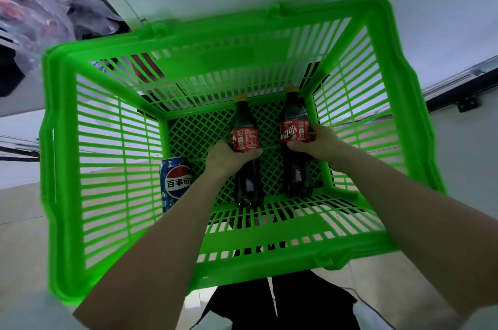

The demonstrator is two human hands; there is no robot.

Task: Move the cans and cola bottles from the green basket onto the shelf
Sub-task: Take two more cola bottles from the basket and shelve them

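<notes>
Both bare arms reach down into the green basket [237, 270], seen from above. The left hand [226, 158] is wrapped around the red label of the left cola bottle [245, 154], fingers closed on its middle. The right hand [319, 142] is clamped the same way on the red label of the right cola bottle [296, 141]. Both bottles hold dark liquid, have yellow caps pointing to the far side, and lie along the basket's lattice floor, side by side but apart. A blue Pepsi can [175, 181] sits in the near left corner of the basket, just left of the left forearm, against the slatted left wall. Pale floor shows through the basket's slats.
</notes>
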